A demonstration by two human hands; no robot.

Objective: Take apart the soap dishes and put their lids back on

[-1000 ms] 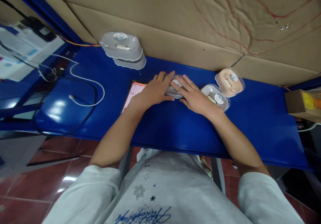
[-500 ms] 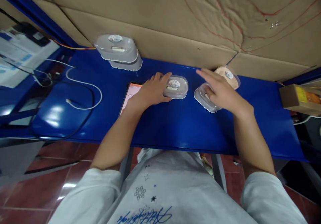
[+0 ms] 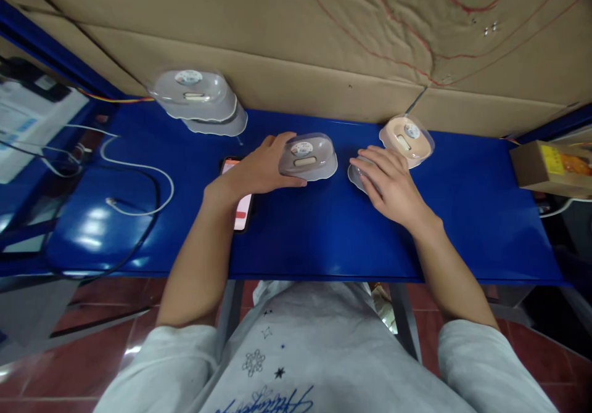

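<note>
My left hand [image 3: 263, 169] grips a grey plastic box with a clear domed lid [image 3: 311, 160] from its left side, thumb in front and fingers behind. The lid bears a round white label and a pale oblong piece. To the right, my right hand [image 3: 391, 182] lies over a second grey clear-lidded box [image 3: 356, 175], its fingers curved across the top and hiding most of it. Just behind that hand stands a peach-coloured box [image 3: 406, 140] with the same kind of clear lid and label.
Stacked grey clear-lidded boxes [image 3: 203, 102] stand at the back left. A phone [image 3: 243, 212] lies partly under my left wrist. A white cable [image 3: 152, 169] curls over the blue table [image 3: 324, 234]. At the right end is a cardboard box [image 3: 539, 169]; brown cardboard [image 3: 277, 74] lines the back.
My left hand has shifted slightly with its box, which appears larger and tilted. My right hand, held edge-on before, has come down over the second grey box. The camera view has shifted slightly.
</note>
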